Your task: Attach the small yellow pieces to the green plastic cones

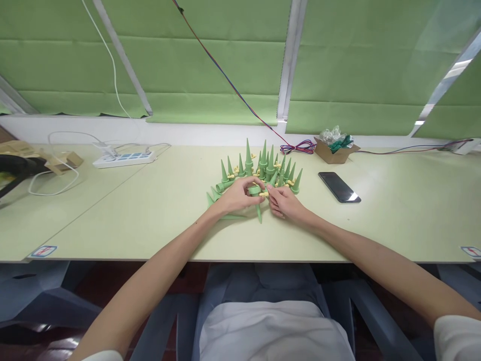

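My left hand [242, 194] is curled round a green cone [258, 210] whose tip points down toward the table's front edge. Beside it, my right hand [282, 200] pinches a small yellow piece [264, 194] at the side of that cone. Behind both hands stand several upright green cones [248, 159] with small yellow pieces between them. A few more green cones lie on their sides at the left, partly hidden by my left hand.
A black phone [339, 187] lies to the right on the pale table [150, 215]. Farther back are a small cardboard box [333, 152] with plastic wrap and a coiled cable [300, 147]. A white power strip [126, 158] and cardboard pieces [63, 161] are at the left.
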The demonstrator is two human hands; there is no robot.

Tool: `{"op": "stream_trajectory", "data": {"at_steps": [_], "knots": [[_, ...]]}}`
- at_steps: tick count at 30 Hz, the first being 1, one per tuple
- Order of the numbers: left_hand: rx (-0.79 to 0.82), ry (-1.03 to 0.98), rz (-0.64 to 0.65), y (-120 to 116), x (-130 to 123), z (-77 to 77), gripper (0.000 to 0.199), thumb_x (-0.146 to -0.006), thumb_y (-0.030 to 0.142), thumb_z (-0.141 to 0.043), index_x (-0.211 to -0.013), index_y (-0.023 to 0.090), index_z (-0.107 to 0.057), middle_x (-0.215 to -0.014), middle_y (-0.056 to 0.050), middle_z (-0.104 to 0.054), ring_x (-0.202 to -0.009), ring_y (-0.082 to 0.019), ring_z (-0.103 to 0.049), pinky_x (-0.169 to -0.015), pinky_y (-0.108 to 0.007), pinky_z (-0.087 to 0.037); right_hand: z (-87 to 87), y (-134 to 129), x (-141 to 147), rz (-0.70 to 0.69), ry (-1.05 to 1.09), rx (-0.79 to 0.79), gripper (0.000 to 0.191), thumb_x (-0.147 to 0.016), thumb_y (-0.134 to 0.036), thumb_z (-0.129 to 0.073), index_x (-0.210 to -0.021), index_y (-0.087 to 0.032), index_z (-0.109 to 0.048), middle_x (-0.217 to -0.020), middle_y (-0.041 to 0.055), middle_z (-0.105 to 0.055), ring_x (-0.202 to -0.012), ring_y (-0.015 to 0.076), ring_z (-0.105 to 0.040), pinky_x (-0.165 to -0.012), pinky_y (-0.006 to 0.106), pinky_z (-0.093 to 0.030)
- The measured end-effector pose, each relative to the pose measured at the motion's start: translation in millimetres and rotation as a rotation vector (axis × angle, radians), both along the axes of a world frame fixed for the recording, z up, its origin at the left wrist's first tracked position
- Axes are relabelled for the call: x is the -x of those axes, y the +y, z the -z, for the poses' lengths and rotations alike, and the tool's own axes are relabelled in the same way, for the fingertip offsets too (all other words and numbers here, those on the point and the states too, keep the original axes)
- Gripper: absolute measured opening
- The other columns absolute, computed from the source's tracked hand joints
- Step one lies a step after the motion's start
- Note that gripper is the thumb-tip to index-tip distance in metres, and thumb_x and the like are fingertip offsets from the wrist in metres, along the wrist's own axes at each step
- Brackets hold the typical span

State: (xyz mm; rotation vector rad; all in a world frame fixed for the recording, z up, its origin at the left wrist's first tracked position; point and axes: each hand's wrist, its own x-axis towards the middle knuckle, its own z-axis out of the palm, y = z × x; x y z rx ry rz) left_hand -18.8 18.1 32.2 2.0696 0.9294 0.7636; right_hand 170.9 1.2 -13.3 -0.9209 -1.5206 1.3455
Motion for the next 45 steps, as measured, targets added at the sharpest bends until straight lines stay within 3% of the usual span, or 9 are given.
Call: {"op": "stream_trajectory", "data": {"at_steps": [6,11,30,32,37,45], "knots": [[0.145,-0.05,-0.008,-2,1,-4.0,0.031,-0.077,0.035,-0.075,-0.1,0.019,-0.061,-0.082,0.001,-0.063,-0.039,-0.003,-0.039,-0.039,-0.021,-0.03,-2.7,-4,0,0.108,-0.079,-0.194,0.055,-0.095,-0.064,-0.049,-0.06,-0.022,-0.04,-0.045,-0.0071,-0.032,-0.037,0.0081,-0.034,-0.038,0.025,-0.026],[0.204,-0.066,0.023,-1,2,-3.0,0.033,-0.079,0.037,-0.075,-0.103,0.02,-0.06,-0.086,-0.001,-0.064,-0.039,-0.002,-0.038,-0.038,-0.02,-0.029,-4.4,-6,-2,0.144,-0.191,-0.331,0.047,-0.099,-0.058,-0.046,-0.068,-0.023,-0.04,-0.051,-0.0063,-0.036,-0.044,0.0097,-0.034,-0.044,0.026,-0.028],[0.099,0.007,0.026,0,0,-0.2,0.032,-0.078,0.041,-0.074,-0.099,0.02,-0.064,-0.086,0.001,-0.065,-0.04,-0.004,-0.044,-0.042,-0.022,-0.036,-5.0,-5,-2,0.188,-0.34,-0.376,0.046,-0.099,-0.05,-0.044,-0.063,-0.022,-0.039,-0.051,-0.0036,-0.039,-0.05,0.0125,-0.036,-0.05,0.028,-0.028],[0.117,-0.007,0.01,-2,0,-2.8,0.032,-0.077,0.043,-0.075,-0.096,0.02,-0.064,-0.079,0.002,-0.064,-0.04,-0.005,-0.043,-0.042,-0.022,-0.035,-3.4,-4,-1,0.217,-0.304,-0.364,0.047,-0.099,-0.053,-0.044,-0.062,-0.022,-0.041,-0.051,-0.0036,-0.038,-0.049,0.0128,-0.036,-0.05,0.028,-0.028],[0.212,-0.103,-0.058,-3,3,-7.0,0.035,-0.077,0.047,-0.076,-0.094,0.021,-0.061,-0.047,0.008,-0.045,-0.039,-0.007,-0.036,-0.041,-0.02,-0.026,-3.6,-4,-2,0.251,-0.305,-0.401,0.052,-0.101,-0.056,-0.038,-0.064,-0.021,-0.047,-0.05,-0.0028,-0.04,-0.051,0.0137,-0.04,-0.053,0.028,-0.031],[0.256,-0.235,-0.148,9,4,8.0,0.035,-0.078,0.048,-0.075,-0.093,0.021,-0.059,-0.049,0.007,-0.047,-0.044,-0.009,-0.042,-0.046,-0.021,-0.035,-8.7,-10,1,0.1,-0.482,-0.481,0.037,-0.099,-0.04,-0.047,-0.068,-0.02,-0.05,-0.057,-0.0024,-0.05,-0.054,0.0127,-0.041,-0.057,0.027,-0.03]]}}
